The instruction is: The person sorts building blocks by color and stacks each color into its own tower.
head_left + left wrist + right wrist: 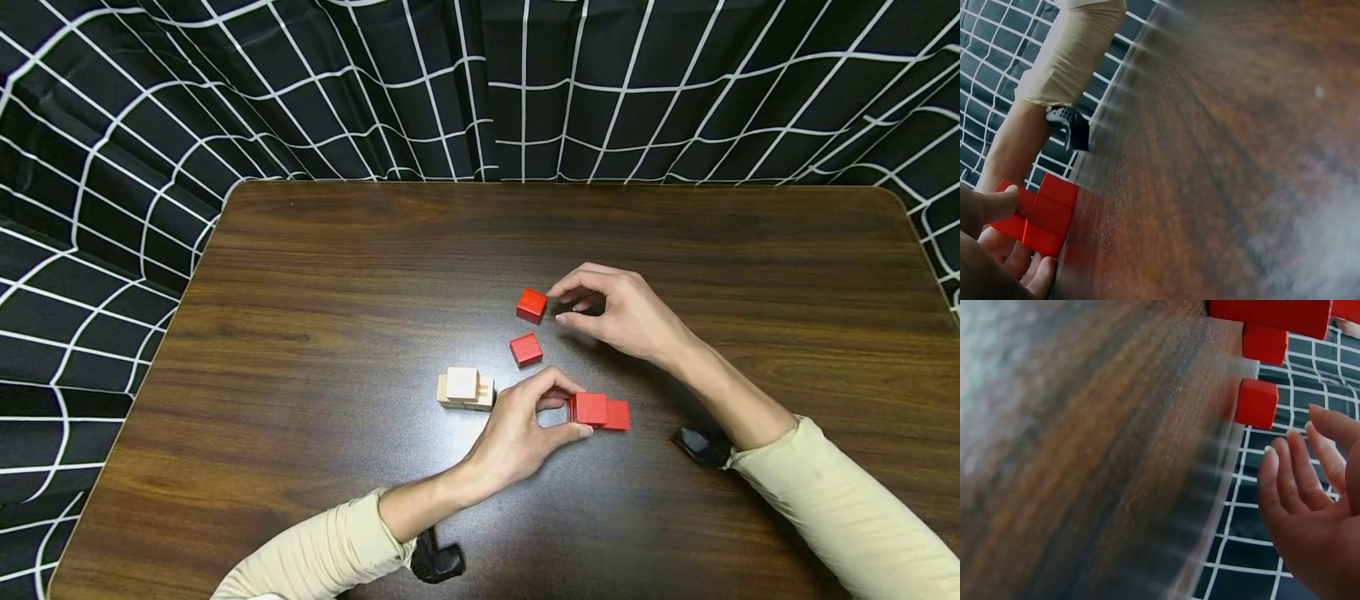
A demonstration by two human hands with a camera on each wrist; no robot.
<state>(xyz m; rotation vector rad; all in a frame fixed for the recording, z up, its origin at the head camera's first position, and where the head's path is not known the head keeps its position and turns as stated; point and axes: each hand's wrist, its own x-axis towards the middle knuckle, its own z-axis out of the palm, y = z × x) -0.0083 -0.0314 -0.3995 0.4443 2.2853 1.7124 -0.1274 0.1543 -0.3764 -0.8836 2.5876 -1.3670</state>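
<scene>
Nearest the person, the left hand [525, 429] reaches in from the near edge of the wooden table [315, 275] and pinches a red block piece [600, 411] between thumb and fingers. The piece lies flat on the tabletop, its long axis running left to right, with the left end in the fingers and the right end pointing away to the right. In the left wrist view the same red block piece [1044, 215] shows as several cubes joined in a stepped shape, the thumb [997, 203] pressed on its top and the other fingers curled beneath its near side.

Just to the left of that hand sits a pale wooden block piece [465, 388], one cube raised on top of a flat base, apart from the hand.

A little farther off, a single red cube [527, 349] rests alone on the table between the two hands, touching neither.

Farther still is a second red cube [532, 305], tilted slightly on the surface. The right hand [618, 312] comes in from the right, forefinger and thumb curved toward this cube. The forefinger tip is right beside the cube's right edge, but the hand grips nothing; the right wrist view shows loosely bent fingers [1288, 481] with an empty palm and the cube [1256, 403] just beyond them.

Behind the table hangs a black curtain with a white grid [480, 83].
</scene>
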